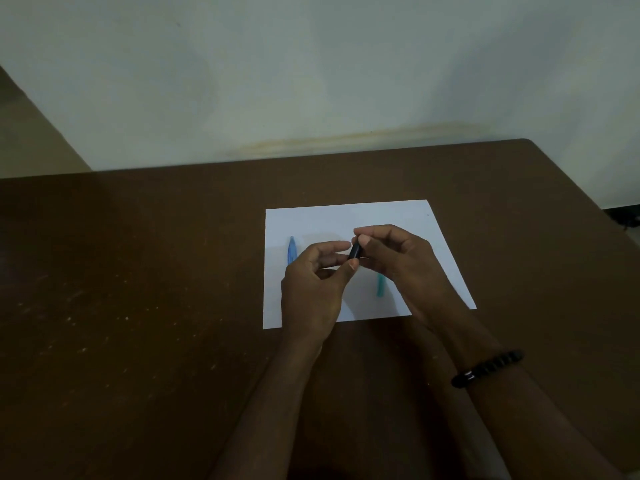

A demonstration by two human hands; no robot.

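Observation:
A white sheet of paper (388, 216) lies on the brown table (138, 271). Both hands hover over the sheet. My right hand (398, 261) pinches a small black cylindrical piece (355, 251) between thumb and fingers. My left hand (315, 282) meets it from the left, its thumb tip and forefinger touching the lower end of the black piece. A blue pen part (291, 250) lies on the sheet left of my left hand. A teal pen part (380, 287) lies on the sheet, partly hidden under my right hand.
A pale wall (311, 81) rises behind the table's far edge. The table's right corner (533, 147) is near the sheet. A black bead bracelet (488, 368) sits on my right wrist. Bare tabletop spreads to the left.

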